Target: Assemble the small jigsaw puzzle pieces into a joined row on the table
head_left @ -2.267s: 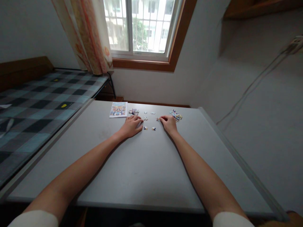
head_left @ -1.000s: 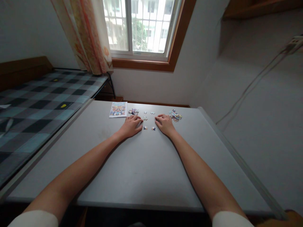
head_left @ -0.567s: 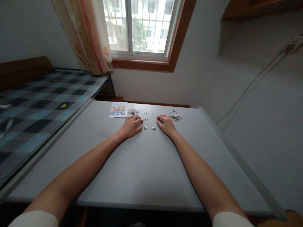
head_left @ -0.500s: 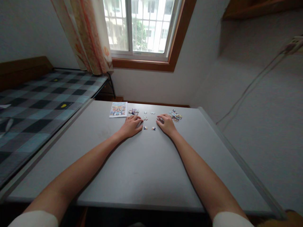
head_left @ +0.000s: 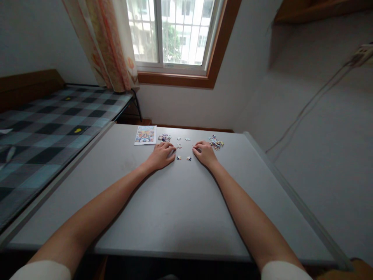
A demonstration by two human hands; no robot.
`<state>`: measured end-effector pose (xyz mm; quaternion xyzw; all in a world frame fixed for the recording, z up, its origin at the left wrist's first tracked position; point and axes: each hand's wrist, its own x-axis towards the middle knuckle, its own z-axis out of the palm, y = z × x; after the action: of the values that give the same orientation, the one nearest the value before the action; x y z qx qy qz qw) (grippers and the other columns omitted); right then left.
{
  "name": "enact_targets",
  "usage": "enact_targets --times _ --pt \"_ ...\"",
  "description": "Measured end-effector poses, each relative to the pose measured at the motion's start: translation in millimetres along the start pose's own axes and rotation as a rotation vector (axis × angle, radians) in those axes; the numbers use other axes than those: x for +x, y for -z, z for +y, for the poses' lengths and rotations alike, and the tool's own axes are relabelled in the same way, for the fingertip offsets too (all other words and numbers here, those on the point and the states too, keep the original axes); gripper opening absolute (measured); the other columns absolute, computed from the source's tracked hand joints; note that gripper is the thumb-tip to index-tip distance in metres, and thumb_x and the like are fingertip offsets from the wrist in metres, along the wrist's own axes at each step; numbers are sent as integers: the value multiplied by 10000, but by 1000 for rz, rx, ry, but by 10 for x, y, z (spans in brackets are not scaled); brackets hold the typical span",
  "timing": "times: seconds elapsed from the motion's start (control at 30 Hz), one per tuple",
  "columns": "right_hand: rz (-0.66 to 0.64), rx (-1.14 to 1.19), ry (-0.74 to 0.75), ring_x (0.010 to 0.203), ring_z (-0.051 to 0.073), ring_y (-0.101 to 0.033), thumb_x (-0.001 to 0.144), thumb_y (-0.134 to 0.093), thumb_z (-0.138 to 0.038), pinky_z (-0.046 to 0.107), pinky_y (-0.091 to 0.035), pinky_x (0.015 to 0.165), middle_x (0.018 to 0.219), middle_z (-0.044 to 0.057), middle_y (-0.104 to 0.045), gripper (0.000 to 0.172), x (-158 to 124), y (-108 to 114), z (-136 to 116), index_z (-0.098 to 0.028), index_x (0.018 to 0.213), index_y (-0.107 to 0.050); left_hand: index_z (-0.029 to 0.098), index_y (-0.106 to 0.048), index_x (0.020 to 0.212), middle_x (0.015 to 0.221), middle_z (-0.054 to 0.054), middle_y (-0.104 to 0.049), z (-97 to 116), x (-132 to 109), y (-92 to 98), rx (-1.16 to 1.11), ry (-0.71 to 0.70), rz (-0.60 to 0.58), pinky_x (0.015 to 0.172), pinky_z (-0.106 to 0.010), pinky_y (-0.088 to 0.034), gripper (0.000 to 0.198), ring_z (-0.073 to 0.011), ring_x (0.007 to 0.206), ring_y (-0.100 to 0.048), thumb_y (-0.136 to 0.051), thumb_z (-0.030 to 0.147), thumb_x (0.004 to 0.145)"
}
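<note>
My left hand rests on the table with thumb and fingers apart and nothing in them. Just right of its fingertips lies a puzzle piece. My right hand has its thumb and fingertips closed around another puzzle piece, of which only a small edge shows. Two more pieces lie behind the hands, a pale one and a bluish one. Nearer to me are a dark-and-white piece and a similar piece.
A heap of pieces lies behind my left hand, beside a printed picture sheet. Behind my right hand is a second heap. The grey table stands between a checked bed and the right wall.
The fingertips of my right hand have closed in slightly over the puzzle piece, hiding more of it. My left hand stays where it was.
</note>
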<state>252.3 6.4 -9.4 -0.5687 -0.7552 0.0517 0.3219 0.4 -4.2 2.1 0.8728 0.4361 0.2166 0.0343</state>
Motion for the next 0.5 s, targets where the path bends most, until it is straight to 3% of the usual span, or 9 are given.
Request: enact_targets --times 0.5 --pt "64 -4 -24 959 258 -573 788 -585 -272 410 -429 927 971 101 -665 254 -9 -31 51 -179 992 -703 228 -631 1150 1236 -63 -595 -10 0 -6 14 0 -4 1003 -434 -362 303 -259 1164 -492 -508 354 903"
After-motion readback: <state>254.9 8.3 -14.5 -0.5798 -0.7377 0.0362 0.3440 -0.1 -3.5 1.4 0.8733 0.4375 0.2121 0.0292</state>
